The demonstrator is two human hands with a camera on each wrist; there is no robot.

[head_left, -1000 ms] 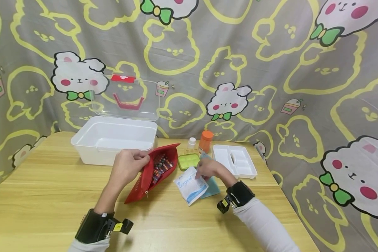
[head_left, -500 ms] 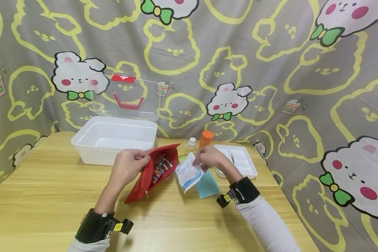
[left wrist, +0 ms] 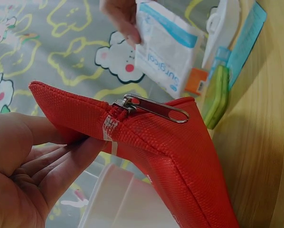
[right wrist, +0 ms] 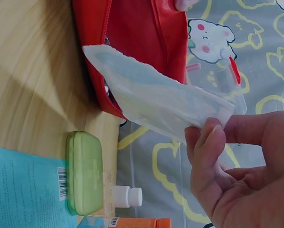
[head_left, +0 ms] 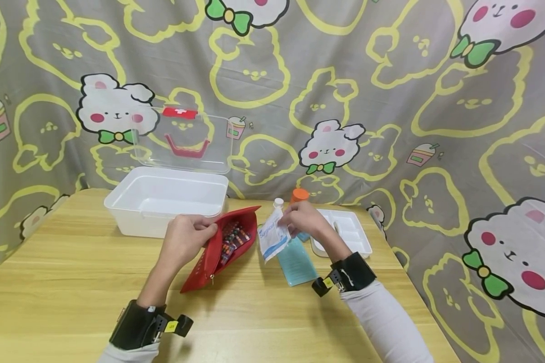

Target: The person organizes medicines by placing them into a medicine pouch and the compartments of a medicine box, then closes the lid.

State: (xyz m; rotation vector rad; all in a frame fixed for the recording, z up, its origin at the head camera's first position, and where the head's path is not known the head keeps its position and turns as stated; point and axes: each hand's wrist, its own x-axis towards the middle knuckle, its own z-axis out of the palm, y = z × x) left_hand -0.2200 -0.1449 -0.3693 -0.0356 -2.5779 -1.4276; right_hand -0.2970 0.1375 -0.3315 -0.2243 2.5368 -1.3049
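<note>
In the head view the packet [head_left: 273, 241], aloft at three o'clock from the pouch [head_left: 204, 268], looks light, floppy, perhaps slick, best pinched near an edge, as the right hand [head_left: 303, 221] does. The left hand [head_left: 187, 236] pinches the soft pouch's gaping rim. At ten o'clock, a box [head_left: 141, 224] stands on the worktop [head_left: 240, 322].

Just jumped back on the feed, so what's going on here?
The person's left hand holds a red pouch open, with small multicoloured items inside. The right hand pinches a white packet marked "Surgical", off the table and not in the pouch. A teal packet lies nearby; the white box stands open.
</note>
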